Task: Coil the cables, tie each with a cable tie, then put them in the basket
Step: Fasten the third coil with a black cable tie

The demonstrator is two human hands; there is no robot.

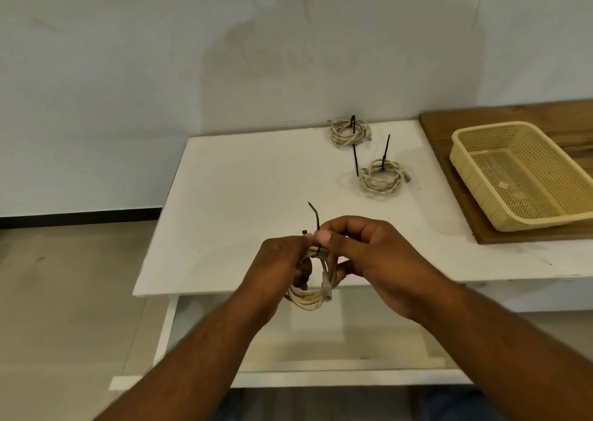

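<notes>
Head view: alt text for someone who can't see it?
The left hand grips a coiled cable while the right hand pinches a black cable tie looped round it, over the near edge of the white table. A tied coil and a second tied coil lie farther back; the basket at right holds no cables.

Basket (471,183) cut off at right edge — held coil (305,298) partly hidden.

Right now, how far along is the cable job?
Done: the far coil and the near coil lie on the table, each with a black tie on it. In hand: the left hand grips a third coil while the right hand pinches the cable tie round it. Left: finishing that tie, then moving all three coils into the basket, which holds none yet.
</notes>
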